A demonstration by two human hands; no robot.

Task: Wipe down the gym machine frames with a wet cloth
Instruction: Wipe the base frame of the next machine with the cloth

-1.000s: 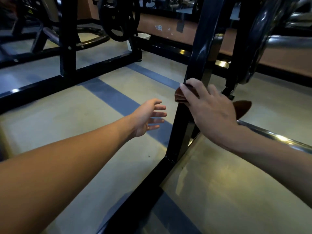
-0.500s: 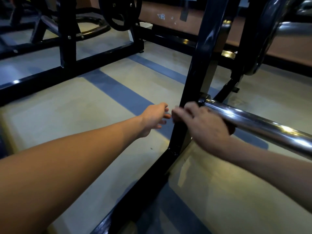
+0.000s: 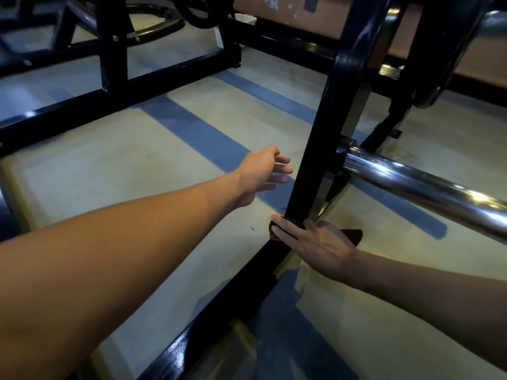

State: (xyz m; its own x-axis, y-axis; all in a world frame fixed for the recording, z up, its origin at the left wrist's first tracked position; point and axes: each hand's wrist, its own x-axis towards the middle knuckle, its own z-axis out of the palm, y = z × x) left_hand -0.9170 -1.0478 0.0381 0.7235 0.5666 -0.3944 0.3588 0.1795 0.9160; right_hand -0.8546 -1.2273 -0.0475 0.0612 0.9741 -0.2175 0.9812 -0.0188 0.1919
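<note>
**Low on the post, cloth wrapped at the joint**

Now I have my right hand (image 3: pixel 315 242) just right of the frame's centre, fingers curled round the dark brown cloth (image 3: pixel 352 235) and pressing it against the foot of the black painted steel upright (image 3: pixel 326 127), where that post meets the black floor rail (image 3: pixel 219 305). One end of the cloth pokes out left of my fingertips, the other trails to the right behind my knuckles. My left hand (image 3: pixel 260 174) hangs in mid-frame, fingers spread and slack, grasping nothing, near the post but apart from it.

I judge the cloth soft and limp, light even when wet, so it should mould round the post's square corners; gathering it across the palm looks best, since loose ends flop. The glossy paint probably lets it slide easily. A polished chrome bar (image 3: pixel 422 185) juts from the upright toward the right edge.
</note>
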